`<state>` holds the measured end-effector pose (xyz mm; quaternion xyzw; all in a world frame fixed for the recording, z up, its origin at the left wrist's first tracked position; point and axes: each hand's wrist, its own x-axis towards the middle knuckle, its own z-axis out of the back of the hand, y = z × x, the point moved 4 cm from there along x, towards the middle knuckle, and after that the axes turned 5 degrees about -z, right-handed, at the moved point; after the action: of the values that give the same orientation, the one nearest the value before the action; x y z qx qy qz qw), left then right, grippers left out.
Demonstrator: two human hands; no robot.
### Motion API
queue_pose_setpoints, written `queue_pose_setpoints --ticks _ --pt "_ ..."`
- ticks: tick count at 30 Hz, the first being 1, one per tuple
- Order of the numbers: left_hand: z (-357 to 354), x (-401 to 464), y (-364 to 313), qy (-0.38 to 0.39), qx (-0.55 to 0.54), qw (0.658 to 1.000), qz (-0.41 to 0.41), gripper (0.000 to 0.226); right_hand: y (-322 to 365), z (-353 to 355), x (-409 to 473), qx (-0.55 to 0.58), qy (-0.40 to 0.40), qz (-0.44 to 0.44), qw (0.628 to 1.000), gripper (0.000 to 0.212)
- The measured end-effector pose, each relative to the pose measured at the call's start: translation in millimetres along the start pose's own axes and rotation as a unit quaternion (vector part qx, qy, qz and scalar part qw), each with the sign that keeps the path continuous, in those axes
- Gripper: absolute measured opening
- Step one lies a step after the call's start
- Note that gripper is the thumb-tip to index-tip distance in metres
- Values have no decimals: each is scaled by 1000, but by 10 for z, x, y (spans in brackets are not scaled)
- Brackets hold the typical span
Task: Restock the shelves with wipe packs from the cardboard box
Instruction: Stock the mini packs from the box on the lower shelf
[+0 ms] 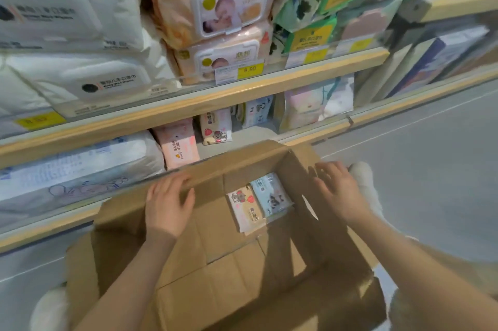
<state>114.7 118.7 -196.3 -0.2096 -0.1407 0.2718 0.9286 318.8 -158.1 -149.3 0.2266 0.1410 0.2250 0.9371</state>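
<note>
An open cardboard box [215,271] stands on the floor in front of the shelves. Two small wipe packs lie in its far right corner: a cream pack [246,209] and a light blue pack [272,194] beside it. My left hand [168,201] rests on the box's far rim, fingers over the edge, holding no pack. My right hand [336,187] hovers over the box's right flap with fingers spread and empty. On the low shelf [318,132] behind the box stand a pink pack [177,143], a cream pack [217,127] and a panda pack [256,110].
The middle shelf [242,88] holds large white, peach and green wipe packs behind a clear rail with yellow price tags. A big bundle [75,166] fills the low shelf's left. Grey floor [431,168] stretches right. White shoes [363,177] flank the box.
</note>
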Motion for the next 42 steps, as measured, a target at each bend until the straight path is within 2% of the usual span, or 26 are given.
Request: queue_pose_setpoints --ticks 3,6,9,11,13,18,21,23,31,35,37,39,40,42 --pt "-83 -32 -268 -2 -22 1000 -23 45 -192 -155 -123 -14 37 2 999 37" --pt "-316 -118 -600 55 -53 994 -79 50 -252 -306 -140 1 11 -2 1000 36" --pt "-628 -165 -831 106 -81 987 -88 47 -262 -395 -159 17 4 -9 1000 36" --pt "-861 -145 -915 140 -101 983 -58 38 -263 -424 -143 21 9 -10 1000 37" --pt "-1111 -115 -996 169 -134 976 16 39 -289 -422 -137 31 11 -13 999 37" --pt "-1633 -51 -1091 174 -189 955 145 42 -285 -417 -147 42 0 -5 999 37" --pt "-1861 12 -1147 177 -201 943 197 44 -292 -426 -144 47 4 -6 999 39" --pt "-1931 54 -1180 176 -202 942 202 45 -299 -432 -140 47 2 -4 999 38" --pt "-1734 -58 -898 176 -250 936 174 52 -328 -428 -146 33 -6 -2 999 37" --pt "-1400 -289 -537 177 -241 933 202 62 -341 -335 -128 4 -40 0 999 35" --pt "-1238 -405 -374 168 -258 926 220 62 -213 -266 -123 -23 -81 29 996 34" --pt "-1123 -507 -233 178 -271 912 251 61 -7 -279 -142 -33 -103 93 990 31" --pt "-1083 -556 -162 189 -271 904 269 61 81 -344 -153 -27 -88 116 989 30" --pt "-1013 -630 -23 198 -264 898 291 64 175 -572 -141 0 -15 100 995 34"
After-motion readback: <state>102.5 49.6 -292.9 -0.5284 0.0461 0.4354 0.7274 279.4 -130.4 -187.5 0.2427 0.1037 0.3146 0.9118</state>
